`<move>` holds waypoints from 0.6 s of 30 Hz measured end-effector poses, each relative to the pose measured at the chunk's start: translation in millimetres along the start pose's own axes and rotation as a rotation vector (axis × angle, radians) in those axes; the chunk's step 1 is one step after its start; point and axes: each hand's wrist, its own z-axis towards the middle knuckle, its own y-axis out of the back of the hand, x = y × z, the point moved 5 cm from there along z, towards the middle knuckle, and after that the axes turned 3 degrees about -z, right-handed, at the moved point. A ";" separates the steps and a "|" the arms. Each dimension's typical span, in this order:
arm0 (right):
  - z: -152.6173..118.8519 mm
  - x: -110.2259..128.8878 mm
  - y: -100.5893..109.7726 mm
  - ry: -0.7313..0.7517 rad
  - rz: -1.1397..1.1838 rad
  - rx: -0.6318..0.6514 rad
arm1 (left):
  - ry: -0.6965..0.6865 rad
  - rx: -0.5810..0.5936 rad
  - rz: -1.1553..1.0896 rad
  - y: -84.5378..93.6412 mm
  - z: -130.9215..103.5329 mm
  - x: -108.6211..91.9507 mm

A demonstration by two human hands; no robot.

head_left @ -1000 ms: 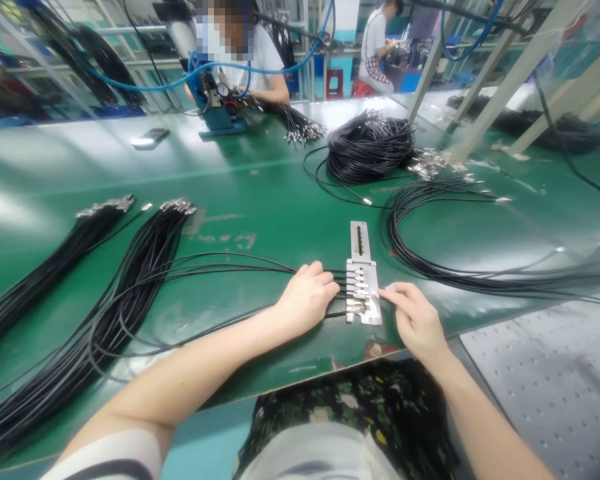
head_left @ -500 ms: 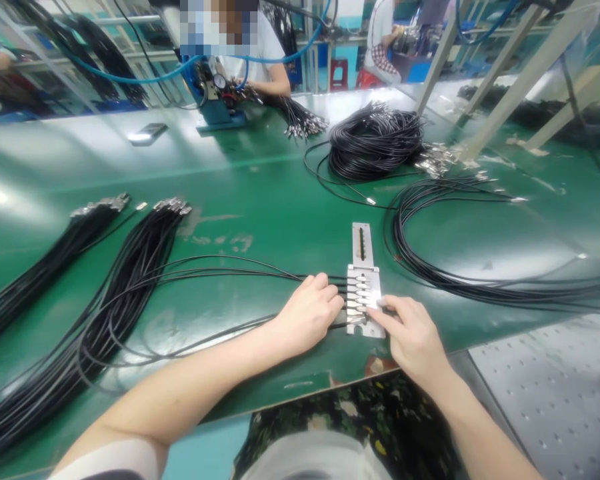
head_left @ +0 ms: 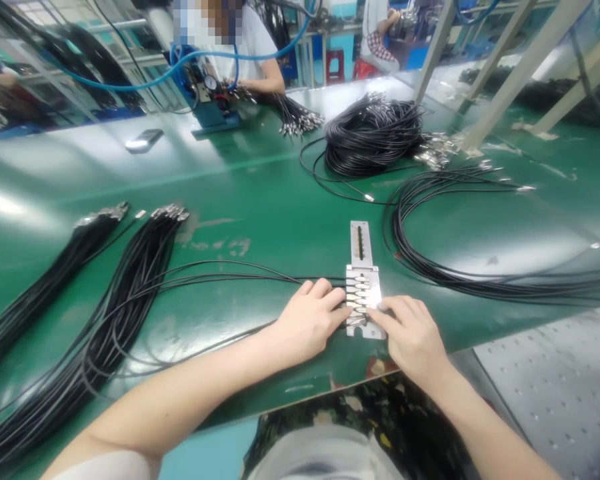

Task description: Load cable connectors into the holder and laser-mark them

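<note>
Bright glare streaks the green tabletop (head_left: 260, 200); outer edges blur.

A head-worn camera faces forward and down over the table (head_left: 270, 207).

Looks smooth and glossy across the tabletop (head_left: 260, 220), scuffed in patches; shines metallic on the slotted plate (head_left: 374, 285) near the front edge; seems smooth, plastic-like on the cables (head_left: 147, 257), metallic at their end fittings (head_left: 170, 213).

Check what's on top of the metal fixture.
Silver cable ends lie in a row on the metal fixture; left hand and right hand cover bits of its near part, hiding what's beneath.
</note>
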 end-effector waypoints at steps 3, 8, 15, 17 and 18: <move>-2.9 -6.0 5.6 -0.052 0.120 -0.054 | -0.010 0.007 0.010 5.2 -6.3 -3.0; -13.7 -10.8 14.8 -0.129 0.204 -0.227 | 0.073 0.037 0.011 -5.0 -32.8 3.2; -16.8 -5.3 11.7 -0.094 0.163 -0.237 | 0.138 -0.094 0.056 -5.5 -32.4 8.0; -16.3 -4.3 12.2 -0.087 0.166 -0.226 | 0.113 -0.080 0.095 -2.6 -28.2 6.1; -16.2 -4.0 12.6 -0.086 0.168 -0.222 | 0.098 -0.070 0.105 -1.6 -26.9 5.3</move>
